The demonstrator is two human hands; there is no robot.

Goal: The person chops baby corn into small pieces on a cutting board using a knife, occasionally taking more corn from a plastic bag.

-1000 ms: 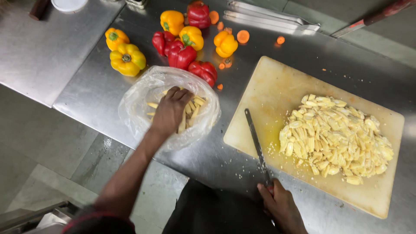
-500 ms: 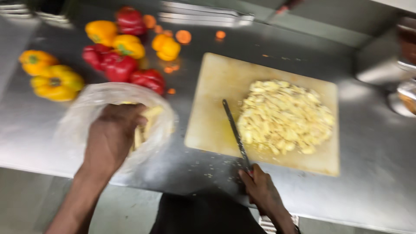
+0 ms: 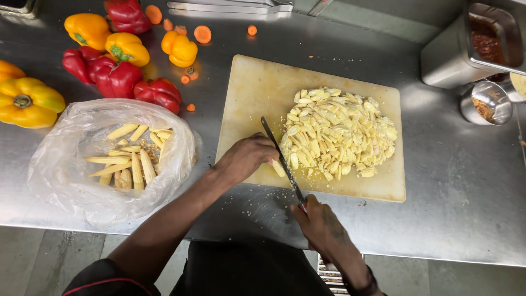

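Left hand (image 3: 246,158) pinches a baby corn piece (image 3: 278,168) on the cutting board (image 3: 257,87); right hand (image 3: 323,227) closed around the knife (image 3: 282,161).

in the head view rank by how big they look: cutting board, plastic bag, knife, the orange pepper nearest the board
1. cutting board
2. plastic bag, somewhat smaller
3. knife, long but thin
4. orange pepper, smallest

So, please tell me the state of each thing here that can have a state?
plastic bag: open, holds whole baby corn
cutting board: flat on the counter, carries a pile of cut corn
knife: blade on the board, handle in the right hand
left hand: fingers hold one corn piece beside the blade
bell peppers: whole, uncut
carrot slices: cut, scattered
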